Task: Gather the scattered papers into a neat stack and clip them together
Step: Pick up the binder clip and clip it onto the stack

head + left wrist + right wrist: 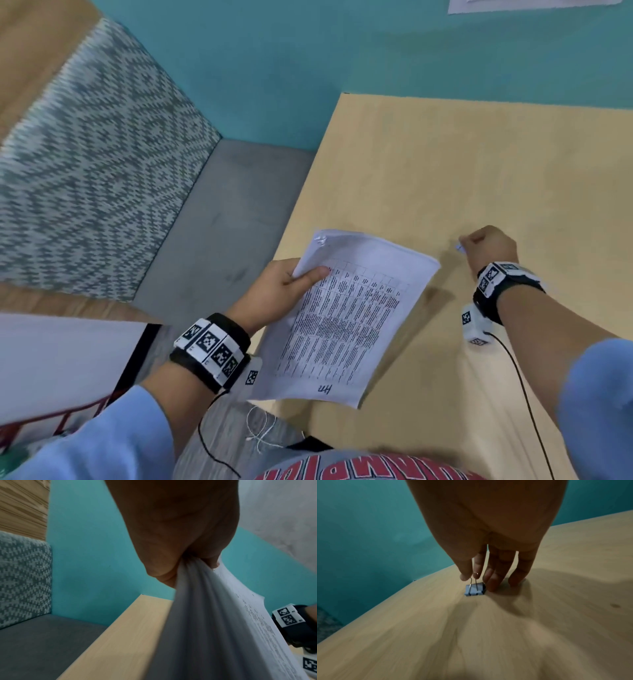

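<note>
My left hand grips a stack of printed papers by its left edge, thumb on top, above the near-left corner of the light wooden table. The left wrist view shows the sheets bunched between thumb and fingers of that hand. To the right, my right hand reaches down to the tabletop. In the right wrist view its thumb and forefinger pinch the wire handle of a small blue binder clip standing on the table; the other fingertips touch the wood beside it.
A teal wall runs behind the table. Left of it stands a bench with a grey seat and a patterned backrest. Another white sheet shows at the top right edge. Cables trail from both wrist bands.
</note>
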A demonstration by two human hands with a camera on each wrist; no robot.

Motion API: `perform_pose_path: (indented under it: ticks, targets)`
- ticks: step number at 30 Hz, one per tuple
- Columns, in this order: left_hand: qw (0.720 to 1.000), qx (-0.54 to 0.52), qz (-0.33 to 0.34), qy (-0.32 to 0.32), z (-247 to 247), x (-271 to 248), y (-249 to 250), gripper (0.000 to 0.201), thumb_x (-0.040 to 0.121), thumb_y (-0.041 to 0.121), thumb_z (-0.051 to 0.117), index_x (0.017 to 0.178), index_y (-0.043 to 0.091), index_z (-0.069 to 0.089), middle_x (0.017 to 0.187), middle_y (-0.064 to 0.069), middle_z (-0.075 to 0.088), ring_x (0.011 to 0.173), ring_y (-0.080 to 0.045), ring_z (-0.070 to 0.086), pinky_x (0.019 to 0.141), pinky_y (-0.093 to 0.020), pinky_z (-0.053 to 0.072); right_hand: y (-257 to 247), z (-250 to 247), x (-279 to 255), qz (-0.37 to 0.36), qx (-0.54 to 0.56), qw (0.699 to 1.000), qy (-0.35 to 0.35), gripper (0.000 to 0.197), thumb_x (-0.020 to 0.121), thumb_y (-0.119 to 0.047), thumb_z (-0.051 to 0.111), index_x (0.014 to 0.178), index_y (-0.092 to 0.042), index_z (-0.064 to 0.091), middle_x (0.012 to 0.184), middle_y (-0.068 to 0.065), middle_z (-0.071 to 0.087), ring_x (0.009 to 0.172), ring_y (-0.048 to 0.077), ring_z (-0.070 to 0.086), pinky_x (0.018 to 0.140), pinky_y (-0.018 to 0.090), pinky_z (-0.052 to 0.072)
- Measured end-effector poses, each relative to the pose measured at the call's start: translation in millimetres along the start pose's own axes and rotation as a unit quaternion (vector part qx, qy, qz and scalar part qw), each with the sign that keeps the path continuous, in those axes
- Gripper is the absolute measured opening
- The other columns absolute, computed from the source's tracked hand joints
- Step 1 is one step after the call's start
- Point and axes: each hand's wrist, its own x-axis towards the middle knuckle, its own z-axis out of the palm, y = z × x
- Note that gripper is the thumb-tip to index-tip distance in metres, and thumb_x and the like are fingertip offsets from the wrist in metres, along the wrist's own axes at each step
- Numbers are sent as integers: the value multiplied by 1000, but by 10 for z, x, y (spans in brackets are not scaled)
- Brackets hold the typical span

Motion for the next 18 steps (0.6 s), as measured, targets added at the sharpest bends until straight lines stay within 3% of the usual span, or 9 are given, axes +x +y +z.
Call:
perform_pose_path:
  ticks: [2,4,6,8,9,11,14,16,18]
  targets:
    - [999,-32,-9,-7,-36,38,-62,61,103,40,69,64,10,34,62,9,36,59,-8,35,58,-24,31,17,-14,8,6,-5,1000,5,19,98,-18,64,86,-9,76,98,10,79,68,22,59,64,27,44]
    - [999,-51,-11,-15,-70,68,-90,79,94,67,67,75,-7,51,78,-1,48,74,-16,47,69,-32,39,44,-74,-37,14,14,1000,14,16,95,-15,66,86,-8,78,98,12,80,68,23,59,53,23,38]
    - [998,-63,-17,-20,-78,102,-86,87,87,79,66,83,-7,60,87,-3,54,81,-20,51,75,-37,42,99,-158,-146,32,53,998,20,15,91,-20,72,89,-7,79,92,14,79,66,24,61,51,22,41]
    - [997,-71,-26,-34,-66,112,-16,80,85,80,67,85,1,65,91,-4,56,85,-22,54,79,-38,43,144,-273,-320,68,156,985,-20,16,90,-22,77,91,-7,77,93,17,79,75,31,70,68,34,59]
    - [996,-73,-26,-38,-57,111,23,80,84,81,69,86,0,67,92,-4,58,85,-22,55,80,-39,45,145,-365,-436,78,219,971,-50,16,91,-19,77,92,-3,76,97,22,79,83,34,73,82,45,62]
    - [996,-76,-28,-48,-20,73,169,89,83,79,71,91,-9,66,88,-12,64,85,-24,59,79,-43,50,115,-633,-710,64,314,945,-67,21,90,-11,79,101,6,73,105,24,78,94,34,75,95,51,60]
    - [997,-62,-14,-53,71,-15,465,77,93,62,72,101,-15,68,101,-33,76,88,-26,72,88,-58,59,6,-1165,-1171,-9,370,928,-33,32,84,-5,83,113,-1,72,108,12,80,102,20,75,90,37,60]
    - [997,-50,14,-58,162,-97,633,64,97,55,70,96,-9,72,102,-28,78,90,-26,77,91,-58,59,-89,-1560,-1495,-53,420,906,-16,40,82,2,82,120,-7,73,105,7,82,103,11,75,91,23,59]
    - [997,-25,47,-62,256,-184,814,58,98,57,68,86,1,73,88,-13,80,82,-22,74,80,-51,60,-196,-1911,-1822,-99,455,885,-6,42,80,4,81,119,-9,75,103,7,82,102,9,76,90,15,56]
